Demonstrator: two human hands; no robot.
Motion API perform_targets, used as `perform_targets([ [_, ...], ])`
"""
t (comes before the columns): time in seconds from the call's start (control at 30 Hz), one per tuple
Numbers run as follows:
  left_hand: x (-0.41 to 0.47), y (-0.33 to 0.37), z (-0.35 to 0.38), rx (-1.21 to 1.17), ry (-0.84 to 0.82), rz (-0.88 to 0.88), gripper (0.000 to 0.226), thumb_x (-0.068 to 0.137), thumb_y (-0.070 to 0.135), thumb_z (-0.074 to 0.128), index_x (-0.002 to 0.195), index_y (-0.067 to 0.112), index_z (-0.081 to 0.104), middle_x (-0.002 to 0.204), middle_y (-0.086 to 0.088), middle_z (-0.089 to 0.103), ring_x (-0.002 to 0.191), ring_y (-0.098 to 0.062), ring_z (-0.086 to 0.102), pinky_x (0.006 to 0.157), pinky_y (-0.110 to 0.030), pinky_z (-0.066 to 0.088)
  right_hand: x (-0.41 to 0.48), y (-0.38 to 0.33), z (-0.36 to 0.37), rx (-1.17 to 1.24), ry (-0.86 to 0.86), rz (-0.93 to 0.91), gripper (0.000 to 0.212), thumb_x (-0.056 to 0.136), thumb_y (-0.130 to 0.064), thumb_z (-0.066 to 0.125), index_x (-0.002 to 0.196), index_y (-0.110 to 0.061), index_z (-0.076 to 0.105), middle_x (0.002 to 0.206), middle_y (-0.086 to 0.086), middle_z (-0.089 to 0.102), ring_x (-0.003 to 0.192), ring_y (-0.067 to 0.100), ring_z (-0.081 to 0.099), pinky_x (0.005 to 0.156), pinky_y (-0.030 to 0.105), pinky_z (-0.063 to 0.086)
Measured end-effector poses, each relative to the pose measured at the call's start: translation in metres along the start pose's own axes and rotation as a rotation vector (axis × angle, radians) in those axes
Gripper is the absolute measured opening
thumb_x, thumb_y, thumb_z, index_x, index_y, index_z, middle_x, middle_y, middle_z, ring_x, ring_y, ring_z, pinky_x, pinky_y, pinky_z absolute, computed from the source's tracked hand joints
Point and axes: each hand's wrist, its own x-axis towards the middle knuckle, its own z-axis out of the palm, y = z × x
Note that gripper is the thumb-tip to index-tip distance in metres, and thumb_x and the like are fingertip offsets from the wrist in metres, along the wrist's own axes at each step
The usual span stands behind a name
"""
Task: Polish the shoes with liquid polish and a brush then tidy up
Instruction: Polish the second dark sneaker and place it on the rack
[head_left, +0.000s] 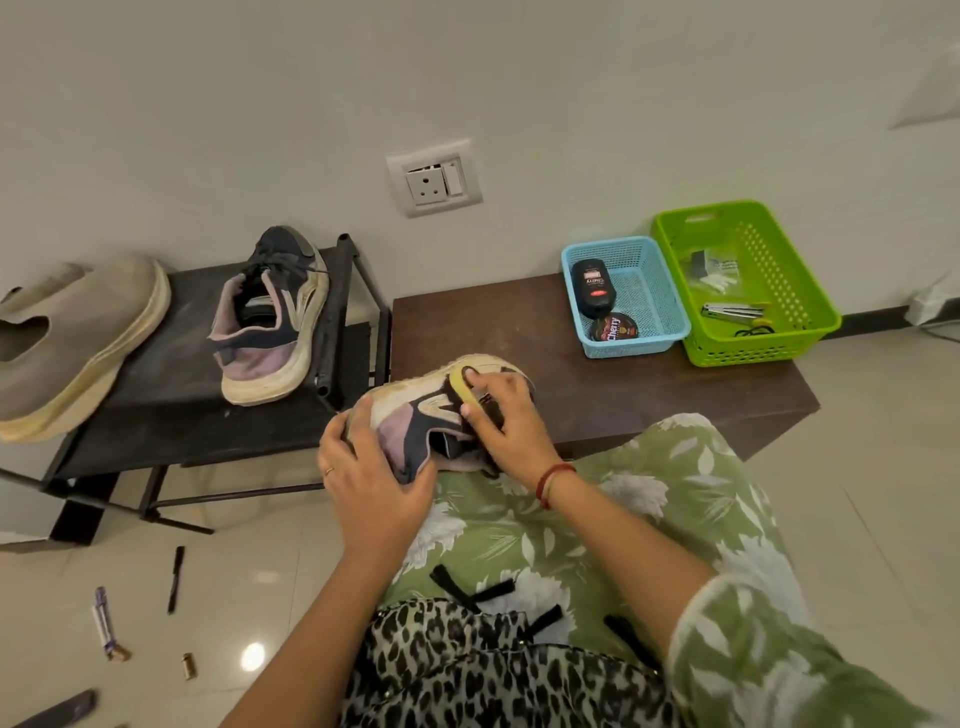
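Observation:
A navy, mauve and cream sneaker (415, 415) lies on its side on my lap, over my knee. My left hand (371, 467) grips its heel end. My right hand (511, 415) holds a yellow-handled brush (461, 382) against the shoe's side, bristles hidden under my fingers. The matching sneaker (270, 317) stands on the black rack (171, 395). A black liquid polish bottle (593, 288) and a round polish tin (614, 328) lie in the blue basket (652, 291).
A large beige slip-on shoe (72, 338) sits at the rack's left. A green basket (779, 291) with small tools stands next to the blue one on the brown bench (519, 322). Pens (175, 579) and small brass pieces (188, 666) lie on the tiled floor.

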Motion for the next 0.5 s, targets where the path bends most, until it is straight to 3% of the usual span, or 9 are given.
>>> perform_targets([
  [0.13,-0.003,0.004,-0.001,-0.001,0.001,0.009,0.086,0.065,0.051,0.053,0.140,0.012,0.035,0.129,-0.019,0.035,0.113,-0.036,0.036,0.089,-0.052,0.042,0.023,0.036,-0.022,0.026,0.215,0.538,0.030,0.097,-0.026,0.049,0.125,-0.016,0.051,0.124,0.016,0.043,0.100,0.032,0.056,0.089,0.032,0.042],
  [0.17,-0.004,0.004,-0.001,0.008,-0.002,0.020,0.087,0.065,0.051,0.053,0.140,0.012,0.035,0.128,-0.018,0.035,0.113,-0.036,0.036,0.089,-0.052,0.041,0.022,0.032,-0.022,0.023,0.218,0.553,0.031,0.098,-0.027,0.048,0.127,-0.016,0.049,0.126,0.015,0.041,0.102,0.035,0.057,0.087,0.032,0.042],
  [0.2,-0.004,0.004,0.000,0.012,-0.003,0.020,0.087,0.065,0.051,0.053,0.140,0.012,0.035,0.129,-0.018,0.034,0.114,-0.036,0.036,0.090,-0.052,0.041,0.017,0.020,-0.016,0.008,0.194,0.485,0.033,0.098,-0.028,0.048,0.129,-0.017,0.048,0.127,0.013,0.040,0.103,0.034,0.057,0.087,0.033,0.042],
  [0.33,-0.002,0.004,0.001,-0.009,0.008,-0.023,0.087,0.064,0.050,0.053,0.139,0.012,0.035,0.129,-0.018,0.034,0.115,-0.037,0.036,0.091,-0.054,0.041,-0.023,-0.042,0.007,0.036,-0.088,-0.086,0.039,0.096,-0.032,0.050,0.132,-0.017,0.049,0.121,0.005,0.042,0.103,0.019,0.053,0.087,0.031,0.045],
  [0.4,-0.002,0.004,0.000,-0.009,0.002,0.013,0.087,0.064,0.049,0.054,0.140,0.011,0.035,0.129,-0.018,0.034,0.116,-0.036,0.036,0.092,-0.052,0.039,-0.019,-0.037,-0.001,-0.079,-0.129,-0.236,0.040,0.095,-0.035,0.051,0.131,-0.020,0.050,0.119,0.003,0.043,0.099,0.019,0.055,0.080,0.030,0.048],
  [0.43,-0.003,0.004,-0.001,-0.008,-0.003,0.029,0.087,0.063,0.049,0.055,0.140,0.011,0.035,0.129,-0.018,0.034,0.116,-0.034,0.035,0.092,-0.051,0.039,-0.011,-0.027,-0.005,-0.145,-0.108,-0.226,0.039,0.095,-0.035,0.051,0.131,-0.021,0.050,0.120,0.004,0.043,0.099,0.022,0.056,0.080,0.034,0.050],
  [0.5,-0.003,0.004,-0.002,-0.010,-0.008,0.032,0.087,0.064,0.048,0.055,0.141,0.012,0.035,0.129,-0.017,0.034,0.115,-0.033,0.035,0.092,-0.050,0.039,0.010,0.000,-0.018,-0.176,-0.035,0.031,0.034,0.096,-0.032,0.051,0.128,-0.021,0.050,0.122,0.008,0.041,0.103,0.030,0.056,0.087,0.041,0.050],
])
